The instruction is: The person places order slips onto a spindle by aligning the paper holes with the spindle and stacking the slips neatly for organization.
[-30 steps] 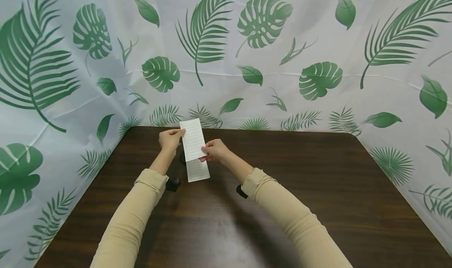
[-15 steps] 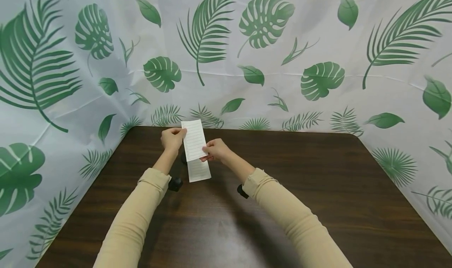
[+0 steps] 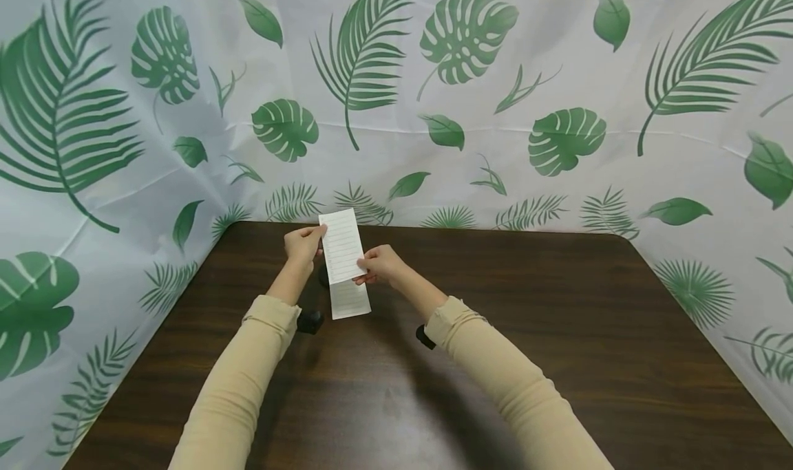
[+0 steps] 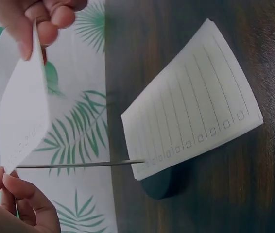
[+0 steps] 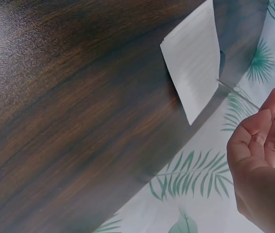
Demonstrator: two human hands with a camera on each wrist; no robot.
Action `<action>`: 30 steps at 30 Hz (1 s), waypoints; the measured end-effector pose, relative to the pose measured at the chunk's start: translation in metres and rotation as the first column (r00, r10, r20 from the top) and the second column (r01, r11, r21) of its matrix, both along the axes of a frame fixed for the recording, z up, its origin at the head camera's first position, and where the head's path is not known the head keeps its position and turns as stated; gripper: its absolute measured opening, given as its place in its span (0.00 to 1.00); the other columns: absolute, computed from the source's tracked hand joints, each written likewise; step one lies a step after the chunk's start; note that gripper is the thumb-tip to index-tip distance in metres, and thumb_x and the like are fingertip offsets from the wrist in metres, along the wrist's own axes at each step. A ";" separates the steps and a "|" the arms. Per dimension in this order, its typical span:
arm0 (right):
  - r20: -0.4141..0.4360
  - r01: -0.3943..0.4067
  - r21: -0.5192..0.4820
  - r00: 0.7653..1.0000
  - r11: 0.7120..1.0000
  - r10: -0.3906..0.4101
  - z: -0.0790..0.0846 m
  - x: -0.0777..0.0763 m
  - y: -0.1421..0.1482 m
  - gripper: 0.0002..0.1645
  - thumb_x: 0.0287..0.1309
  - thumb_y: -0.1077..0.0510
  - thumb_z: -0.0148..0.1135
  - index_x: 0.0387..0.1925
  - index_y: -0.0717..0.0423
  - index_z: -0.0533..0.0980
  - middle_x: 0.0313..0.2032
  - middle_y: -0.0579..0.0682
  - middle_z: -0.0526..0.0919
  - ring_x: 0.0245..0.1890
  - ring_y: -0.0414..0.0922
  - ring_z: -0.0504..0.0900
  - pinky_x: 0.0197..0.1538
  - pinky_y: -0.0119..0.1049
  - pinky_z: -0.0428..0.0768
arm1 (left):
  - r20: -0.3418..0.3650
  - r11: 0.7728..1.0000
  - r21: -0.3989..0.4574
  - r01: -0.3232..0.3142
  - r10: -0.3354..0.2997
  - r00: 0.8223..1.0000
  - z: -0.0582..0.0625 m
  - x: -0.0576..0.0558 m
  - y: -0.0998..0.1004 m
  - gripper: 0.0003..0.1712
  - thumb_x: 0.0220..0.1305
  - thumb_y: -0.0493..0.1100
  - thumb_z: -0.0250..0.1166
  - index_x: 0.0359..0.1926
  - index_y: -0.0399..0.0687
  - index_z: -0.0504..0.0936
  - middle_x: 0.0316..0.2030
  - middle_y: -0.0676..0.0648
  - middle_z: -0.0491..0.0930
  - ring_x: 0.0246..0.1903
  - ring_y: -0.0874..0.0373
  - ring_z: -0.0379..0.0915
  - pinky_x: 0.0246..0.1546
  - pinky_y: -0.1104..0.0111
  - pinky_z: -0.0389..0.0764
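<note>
In the head view, a white lined paper slip (image 3: 343,246) is held up at a tilt between both hands. My left hand (image 3: 303,244) pinches its left edge near the top, and my right hand (image 3: 382,263) pinches the lower right edge. Beneath it, more lined paper (image 4: 191,102) with checkboxes sits low on the thin metal spike (image 4: 84,165) of a bill spike, whose dark round base (image 4: 159,184) partly shows. The spike's upper end meets the held slip beside my left fingers; whether it pierces the slip I cannot tell.
All this stands on a dark wood-grain table (image 3: 526,332), toward its far left. A white curtain (image 3: 483,160) printed with green leaves hangs behind and along the sides. Dark camera mounts (image 3: 310,322) sit at both wrists.
The view has shifted very slightly, and the held slip has tilted a little. Both hands keep the same grip and nearly the same place.
</note>
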State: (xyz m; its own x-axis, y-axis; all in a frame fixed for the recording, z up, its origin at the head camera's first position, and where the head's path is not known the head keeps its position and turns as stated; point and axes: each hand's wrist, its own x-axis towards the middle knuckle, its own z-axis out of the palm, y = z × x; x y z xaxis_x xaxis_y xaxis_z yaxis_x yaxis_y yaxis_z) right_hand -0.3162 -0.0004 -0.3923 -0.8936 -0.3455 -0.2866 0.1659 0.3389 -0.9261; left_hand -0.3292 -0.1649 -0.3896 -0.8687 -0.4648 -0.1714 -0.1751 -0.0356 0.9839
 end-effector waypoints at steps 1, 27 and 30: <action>-0.009 -0.004 0.006 1.000 1.000 0.004 -0.001 0.000 -0.001 0.10 0.65 0.65 0.52 0.30 0.68 0.74 0.22 0.58 0.85 0.15 0.36 0.79 0.21 0.26 0.73 | 0.008 1.000 0.026 -0.003 0.003 1.000 0.000 -0.001 -0.001 0.18 0.60 0.43 0.64 0.47 0.34 0.82 0.17 0.56 0.71 0.16 0.67 0.67 0.15 0.81 0.72; 0.051 -0.066 0.040 0.997 0.997 0.064 -0.064 -0.017 -0.004 0.11 0.63 0.60 0.56 0.33 0.67 0.77 0.28 0.61 0.86 0.21 0.43 0.85 0.23 0.31 0.75 | 0.144 0.997 0.066 0.039 -0.048 0.988 -0.034 -0.010 -0.008 0.13 0.59 0.37 0.64 0.43 0.31 0.79 0.09 0.56 0.69 0.08 0.70 0.62 0.09 0.83 0.67; 0.063 -0.035 0.109 0.998 0.993 0.028 -0.059 -0.009 -0.004 0.11 0.63 0.61 0.55 0.36 0.68 0.78 0.27 0.60 0.86 0.17 0.39 0.80 0.22 0.30 0.70 | 0.155 0.998 0.042 0.042 -0.048 0.987 -0.041 -0.010 -0.008 0.13 0.58 0.36 0.65 0.42 0.30 0.80 0.10 0.56 0.70 0.09 0.69 0.63 0.10 0.82 0.67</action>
